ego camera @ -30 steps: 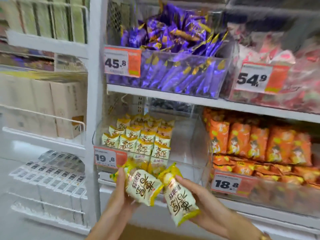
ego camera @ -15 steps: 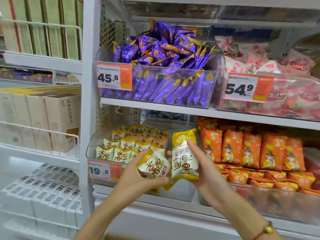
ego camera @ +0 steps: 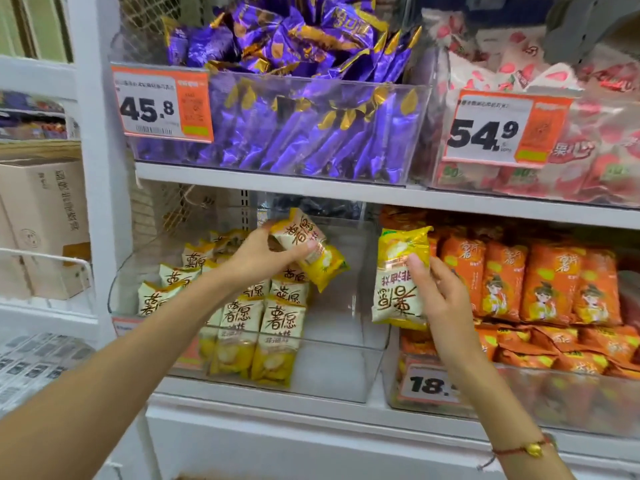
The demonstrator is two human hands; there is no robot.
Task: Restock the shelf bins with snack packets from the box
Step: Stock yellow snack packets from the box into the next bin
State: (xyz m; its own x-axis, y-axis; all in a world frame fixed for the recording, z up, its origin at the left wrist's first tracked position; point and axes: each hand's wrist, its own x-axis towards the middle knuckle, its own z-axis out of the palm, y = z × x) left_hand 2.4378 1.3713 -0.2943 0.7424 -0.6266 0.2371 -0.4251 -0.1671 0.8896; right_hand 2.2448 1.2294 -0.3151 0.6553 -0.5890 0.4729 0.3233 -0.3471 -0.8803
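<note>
My left hand [ego camera: 263,256] grips a yellow-and-white snack packet [ego camera: 308,249], tilted, inside the clear bin [ego camera: 332,362] on the lower shelf, above the rows of matching packets [ego camera: 263,323] filling the bin's left half. My right hand [ego camera: 438,292] holds a second yellow-and-white packet [ego camera: 398,282] upside down in front of the bin's right wall, thumb across its front. The bin's right half holds nothing. The box is out of view.
An orange-packet bin [ego camera: 554,386] stands right of the clear bin. On the shelf above sit a purple-packet bin [ego camera: 287,133] and a red-and-white packet bin [ego camera: 588,161]. A white upright post [ego camera: 100,168] borders the left; cardboard boxes [ego camera: 45,220] lie beyond it.
Both hands have risen and spread apart. The left hand moved its packet up into the bin over the stocked rows; the right hand carried its packet rightward to the bin's right wall.
</note>
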